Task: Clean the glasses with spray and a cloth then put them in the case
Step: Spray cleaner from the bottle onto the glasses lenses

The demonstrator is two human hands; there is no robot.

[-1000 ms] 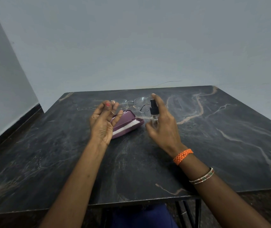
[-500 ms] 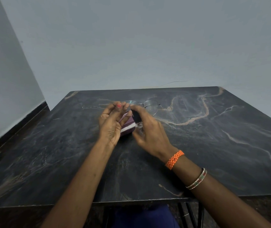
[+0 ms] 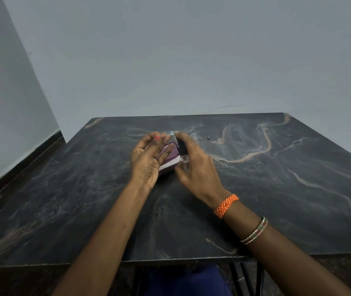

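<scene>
My left hand (image 3: 146,161) holds thin metal-framed glasses (image 3: 199,139) by the left side, lifted above the table. Only the right lens shows clearly; the left lens is partly behind my fingers. My right hand (image 3: 198,167) grips a small clear spray bottle (image 3: 182,149) with a black top, index finger on the nozzle, held close against the left lens. An open purple case (image 3: 168,163) with a white cloth (image 3: 169,163) inside lies on the table beneath both hands, mostly hidden.
The dark marble-patterned table (image 3: 277,189) stands against a grey wall. Its front edge runs just above my lap. A dark floor strip shows at the left.
My right hand has carried the spray bottle leftward, from beside the right lens to right up against the left lens. The left hand kept hold of the glasses.
</scene>
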